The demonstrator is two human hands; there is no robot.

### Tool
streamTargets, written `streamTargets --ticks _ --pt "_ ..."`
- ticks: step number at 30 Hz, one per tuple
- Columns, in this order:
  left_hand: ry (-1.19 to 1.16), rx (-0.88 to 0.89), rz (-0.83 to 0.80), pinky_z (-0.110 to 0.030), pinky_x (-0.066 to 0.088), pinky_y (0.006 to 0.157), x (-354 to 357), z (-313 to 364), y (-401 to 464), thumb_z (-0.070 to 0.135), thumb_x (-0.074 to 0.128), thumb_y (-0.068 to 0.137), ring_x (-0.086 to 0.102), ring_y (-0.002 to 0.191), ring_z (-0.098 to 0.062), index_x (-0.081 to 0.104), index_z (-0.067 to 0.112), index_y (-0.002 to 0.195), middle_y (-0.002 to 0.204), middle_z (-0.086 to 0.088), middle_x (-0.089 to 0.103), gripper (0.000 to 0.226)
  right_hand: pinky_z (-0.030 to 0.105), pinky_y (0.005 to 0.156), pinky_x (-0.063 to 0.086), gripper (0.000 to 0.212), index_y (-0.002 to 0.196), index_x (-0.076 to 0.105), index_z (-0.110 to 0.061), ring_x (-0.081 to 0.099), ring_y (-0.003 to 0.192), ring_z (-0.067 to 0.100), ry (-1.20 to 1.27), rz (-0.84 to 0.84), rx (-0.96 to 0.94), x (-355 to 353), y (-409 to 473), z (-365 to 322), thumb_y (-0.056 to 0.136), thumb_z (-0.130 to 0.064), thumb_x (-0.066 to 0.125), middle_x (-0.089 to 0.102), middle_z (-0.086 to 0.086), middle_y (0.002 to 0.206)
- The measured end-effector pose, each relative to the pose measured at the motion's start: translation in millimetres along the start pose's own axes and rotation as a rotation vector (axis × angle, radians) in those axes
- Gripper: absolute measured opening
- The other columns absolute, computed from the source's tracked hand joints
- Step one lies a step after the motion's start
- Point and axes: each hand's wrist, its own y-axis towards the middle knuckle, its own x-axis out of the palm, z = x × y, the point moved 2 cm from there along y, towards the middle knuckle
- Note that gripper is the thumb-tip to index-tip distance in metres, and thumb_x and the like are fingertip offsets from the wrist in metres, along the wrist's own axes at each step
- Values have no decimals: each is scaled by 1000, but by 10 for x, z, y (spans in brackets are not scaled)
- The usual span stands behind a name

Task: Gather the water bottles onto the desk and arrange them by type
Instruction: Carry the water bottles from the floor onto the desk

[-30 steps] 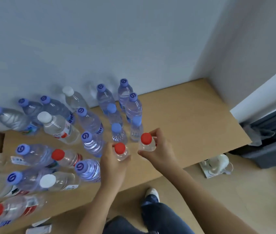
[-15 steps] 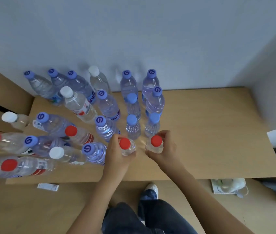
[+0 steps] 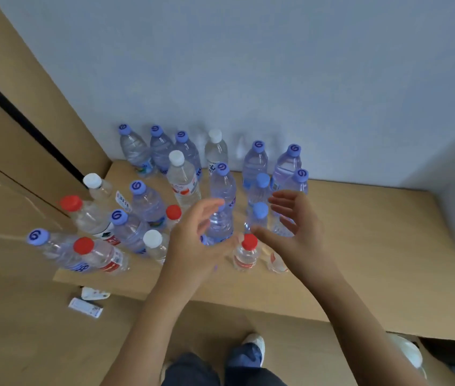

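Many water bottles stand on the wooden desk (image 3: 359,246). A small red-capped bottle (image 3: 247,252) stands near the front edge, and a second small bottle (image 3: 276,261) beside it is mostly hidden under my right hand (image 3: 290,227). My left hand (image 3: 195,240) hovers with fingers spread, in front of a blue-capped bottle (image 3: 220,190). Both hands hold nothing. More blue-capped bottles (image 3: 256,162) line the wall. White-capped bottles (image 3: 181,176) and red-capped bottles (image 3: 101,252) crowd the left side.
A wooden cabinet (image 3: 12,135) rises to the left of the desk. Paper labels (image 3: 85,306) lie on the floor below the desk's front-left corner. My legs and a white shoe (image 3: 254,344) are beneath. The desk's right half is bare wood.
Both hands have let go of the two small red-capped bottles, which now stand on the desk, and lifted with fingers spread. The view has swung left and down.
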Motion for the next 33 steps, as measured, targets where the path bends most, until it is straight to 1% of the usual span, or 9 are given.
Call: streamTargets --ticks 3,5,9,14,17,19,22,26,33 --pt "-44 -9 94 -12 43 100 -551 43 -193 15 87 71 55 120 6 62 33 112 118 23 65 52 23 98 46 52 115 54 -25 58 113 -2 25 -98 -59 447 -14 -334 74 -15 84 63 -15 119" --pt "-66 -26 177 -14 44 99 -951 4 -371 18 88 68 56 119 4 63 34 109 116 22 67 50 21 97 46 53 115 53 -28 58 113 -2 45 -175 -91 832 -47 -527 74 -17 85 63 -15 119" --pt "-106 -85 342 -13 45 94 -1847 -157 -869 10 89 66 58 117 4 67 46 100 112 24 69 55 16 92 47 54 112 52 -35 58 110 -5 72 -378 -130 1783 -222 -863 75 -12 84 63 -17 116" --pt "-84 -192 629 -15 46 98 -2976 -370 -1709 27 87 60 59 117 4 63 37 110 116 25 67 56 21 92 49 53 114 55 -34 59 111 -1 120 -640 -151 3121 -634 -1219 72 -17 84 64 -16 114" --pt "-71 -258 784 -10 46 94 -3499 -505 -2188 12 88 66 60 111 7 61 34 110 113 19 69 56 15 91 46 52 114 54 -36 57 113 -4 118 -811 -169 3897 -938 -1403 76 -18 84 62 -13 120" --pt "-70 -299 905 -15 47 97 -3771 -590 -2497 2 85 70 60 111 6 60 33 108 116 15 67 55 21 96 47 51 112 53 -38 58 111 -1 109 -937 -179 4349 -1156 -1486 77 -17 83 61 -13 120" --pt "-47 -368 1057 -20 46 100 -4115 -719 -2930 3 85 71 60 113 3 59 33 109 119 14 64 54 33 103 46 53 119 53 -32 57 117 5 70 -1080 -190 4951 -1427 -1581 77 -16 82 61 -11 120" --pt "-17 -459 1230 -18 49 97 -4519 -933 -3340 9 87 71 61 112 4 63 27 116 116 16 67 53 27 104 45 57 127 51 -26 54 117 -1 43 -1262 -180 5711 -1649 -1686 79 -17 81 58 -15 122" --pt "34 -560 1377 -9 48 90 -5664 -1487 -3408 19 88 71 61 110 6 63 27 120 118 16 66 56 21 102 42 58 123 51 -32 53 118 -3 27 -1435 -164 7332 -1647 -1870 77 -19 83 57 -17 126"
